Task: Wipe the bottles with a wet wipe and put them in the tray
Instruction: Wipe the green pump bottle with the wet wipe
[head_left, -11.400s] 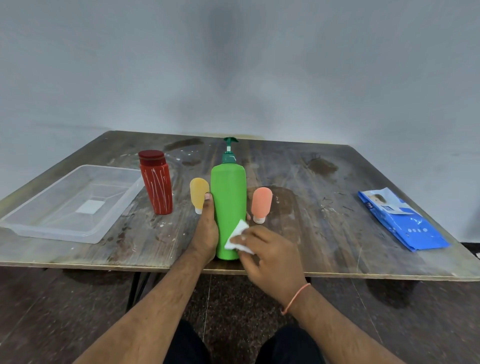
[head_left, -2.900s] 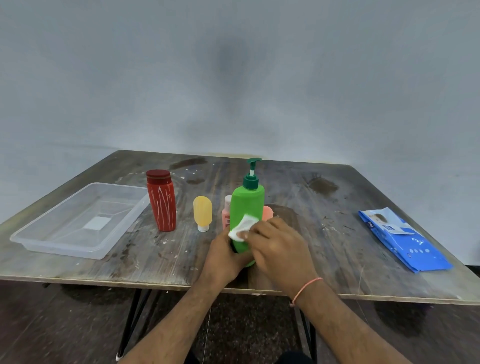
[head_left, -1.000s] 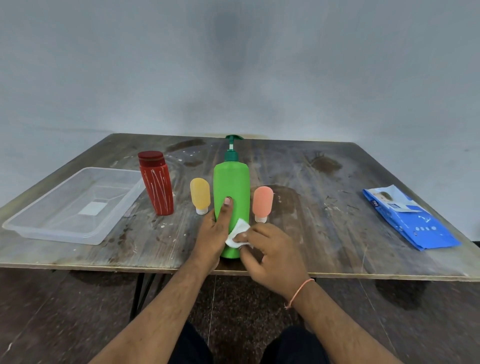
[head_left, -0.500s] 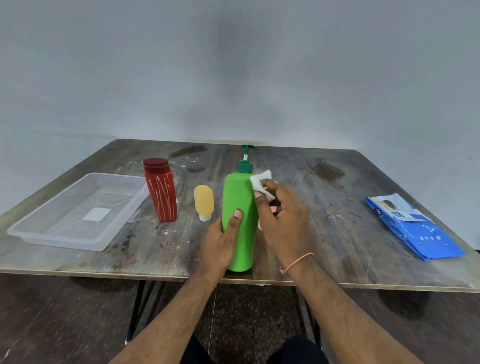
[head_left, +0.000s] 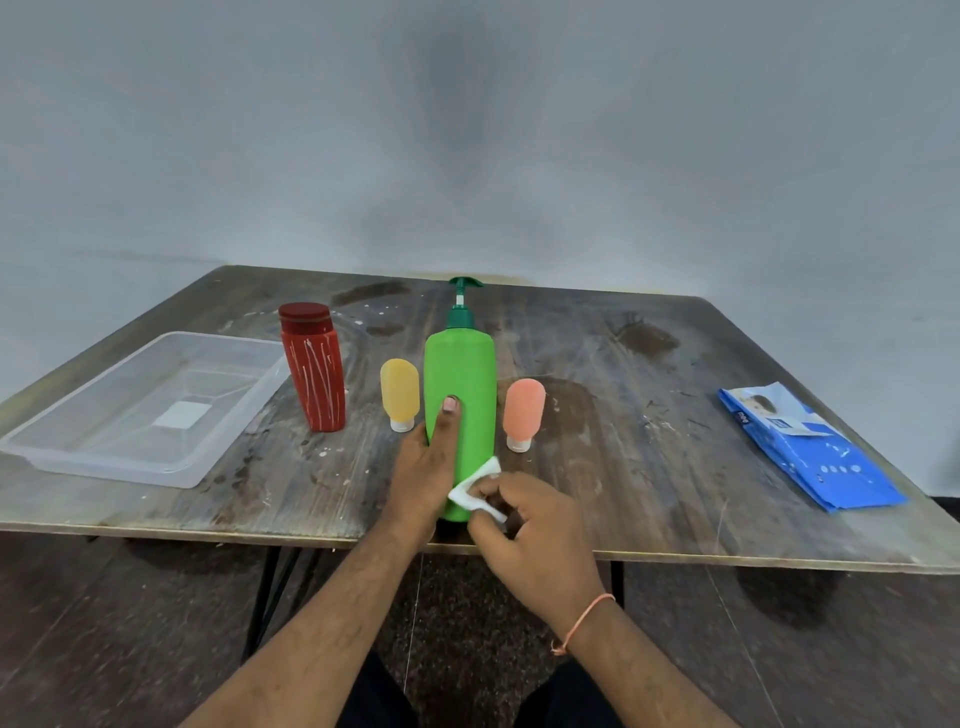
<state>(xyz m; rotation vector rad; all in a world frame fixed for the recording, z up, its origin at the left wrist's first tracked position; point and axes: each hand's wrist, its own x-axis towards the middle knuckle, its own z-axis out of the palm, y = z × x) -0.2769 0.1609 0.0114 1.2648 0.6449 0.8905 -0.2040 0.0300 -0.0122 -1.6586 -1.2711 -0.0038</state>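
A bare grey wall stands behind a worn, stained wooden desk whose near edge runs just under the person's wrists. The left hand wraps the lower body of the tall green plastic pump bottle, thumb laid up its front, and keeps it upright close to that near edge. The right hand pinches a small folded white wet wipe and presses it against the base of the bottle, beside the left hand's palm.

Just beyond the left hand's thumb stands a small yellow squeeze bottle; just beyond the right hand stands a small salmon-pink squeeze bottle, both on their caps. A red ribbed bottle with a dark red lid stands farther to the left, and beyond it lies the clear plastic tray, holding no bottles. A blue wet-wipe packet lies well off to the right.

The risks look plain enough. The pump bottle is tall and sits near the desk edge, so a hard stroke toward the person could tip or slide it off if the left grip loosens. A wide sweep with the wipe could also knock over either small bottle. Carrying the pump bottle to the tray means passing the red bottle, which an elbow or the bottle could topple.
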